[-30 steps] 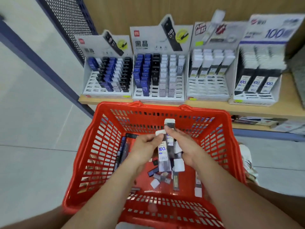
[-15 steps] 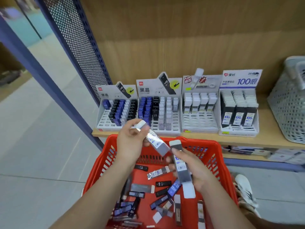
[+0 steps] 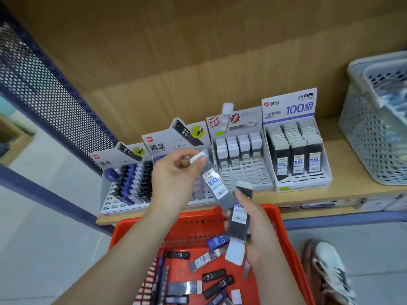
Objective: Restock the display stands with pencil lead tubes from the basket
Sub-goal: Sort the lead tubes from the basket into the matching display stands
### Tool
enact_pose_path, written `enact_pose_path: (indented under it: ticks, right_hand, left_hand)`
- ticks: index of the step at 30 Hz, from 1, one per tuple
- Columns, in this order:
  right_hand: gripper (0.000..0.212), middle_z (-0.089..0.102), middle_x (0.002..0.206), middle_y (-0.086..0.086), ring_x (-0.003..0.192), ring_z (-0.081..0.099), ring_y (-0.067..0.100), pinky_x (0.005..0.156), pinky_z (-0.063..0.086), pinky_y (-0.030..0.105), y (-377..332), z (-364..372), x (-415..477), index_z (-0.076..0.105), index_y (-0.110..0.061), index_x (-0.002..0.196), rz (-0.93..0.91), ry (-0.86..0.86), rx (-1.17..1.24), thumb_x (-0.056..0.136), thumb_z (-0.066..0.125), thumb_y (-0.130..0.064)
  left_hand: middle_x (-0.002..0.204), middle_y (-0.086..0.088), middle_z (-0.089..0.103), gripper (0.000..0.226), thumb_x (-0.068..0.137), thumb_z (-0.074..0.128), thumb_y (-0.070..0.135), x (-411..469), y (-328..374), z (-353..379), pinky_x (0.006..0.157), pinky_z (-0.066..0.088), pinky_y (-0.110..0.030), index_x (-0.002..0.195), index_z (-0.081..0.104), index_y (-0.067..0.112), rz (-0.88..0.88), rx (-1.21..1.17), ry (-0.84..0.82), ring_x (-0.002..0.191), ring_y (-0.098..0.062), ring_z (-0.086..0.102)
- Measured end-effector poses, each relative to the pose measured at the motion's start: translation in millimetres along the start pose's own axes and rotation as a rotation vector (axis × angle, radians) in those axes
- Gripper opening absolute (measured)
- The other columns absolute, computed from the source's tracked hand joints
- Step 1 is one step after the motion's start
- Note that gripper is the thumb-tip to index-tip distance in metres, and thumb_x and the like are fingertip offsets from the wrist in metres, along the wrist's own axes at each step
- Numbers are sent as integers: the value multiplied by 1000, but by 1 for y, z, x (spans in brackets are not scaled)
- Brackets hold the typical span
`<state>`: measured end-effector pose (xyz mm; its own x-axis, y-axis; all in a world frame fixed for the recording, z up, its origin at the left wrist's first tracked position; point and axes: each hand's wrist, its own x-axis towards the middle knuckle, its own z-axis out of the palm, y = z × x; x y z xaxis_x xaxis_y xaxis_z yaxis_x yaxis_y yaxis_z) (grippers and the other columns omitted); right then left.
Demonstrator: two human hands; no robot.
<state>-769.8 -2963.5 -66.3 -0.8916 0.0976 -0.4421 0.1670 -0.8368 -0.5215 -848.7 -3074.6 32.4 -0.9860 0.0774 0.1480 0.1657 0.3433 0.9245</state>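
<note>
Left hand [image 3: 176,172] is up at frame centre, in front of the second stand [image 3: 167,139] from the left. Its thumb and fingertips pinch the white cap of a lead tube [image 3: 214,183]. The tube hangs tilted, lower end down-right, meeting the top of what the right hand [image 3: 259,227] holds. Right hand sits lower centre over the far rim of the red basket [image 3: 167,219], fingers curled round a stack of tubes [image 3: 239,216] held roughly upright. One white cap is on top and another pokes out below the palm; we cannot tell the count. Loose tubes [image 3: 215,274] lie on the basket floor, bottom centre. Four display stands [image 3: 240,164] sit in a row on the wooden shelf [image 3: 352,172], mid frame. The rightmost stand [image 3: 295,155] carries matching black "100" tubes. Versus 0.5 s ago, we see both grips unchanged. The left hand has moved from the shelf's front edge to overlap the second stand; the right hand is about where it was. The stands now sit larger and lower in frame.
</note>
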Motion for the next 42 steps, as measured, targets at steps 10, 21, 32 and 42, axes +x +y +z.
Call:
enact_pose_path:
  ticks: [10, 21, 32, 42]
  right_hand:
    - [13, 50, 61, 0, 42, 51, 9, 36, 38, 16, -47, -31, 4, 54, -17, 76, -220, 218, 520, 74, 63, -26]
    - [32, 48, 54, -1, 40, 47, 10, 36, 35, 15, -70, -62, 4, 50, -13, 66, -288, 375, 719, 97, 50, -22]
    - [25, 48, 55, 1, 41, 47, 11, 36, 37, 17, -72, -63, 0, 53, -11, 62, -324, 394, 746, 84, 57, -21]
    - [18, 49, 56, 1, 43, 48, 11, 37, 37, 19, -75, -64, -4, 50, -12, 71, -347, 379, 741, 85, 58, -22]
  left_hand:
    - [54, 1, 64, 17, 90, 62, 3, 48, 23, 88, 56, 57, -29, 82, 54, 15, 57, -12, -296, 52, -14, 65]
    - [68, -5, 64, 25, 86, 69, 14, 40, -9, 187, 69, 55, -47, 76, 56, 34, 199, 211, -449, 66, -26, 68]
    - [77, -2, 68, 10, 86, 70, 24, 49, 0, 197, 75, 54, -31, 96, 69, 22, 369, 378, -494, 72, -19, 66]
    - [80, 0, 69, 16, 89, 66, 23, 43, 12, 214, 75, 54, -32, 102, 72, 16, 476, 421, -466, 74, -16, 66]
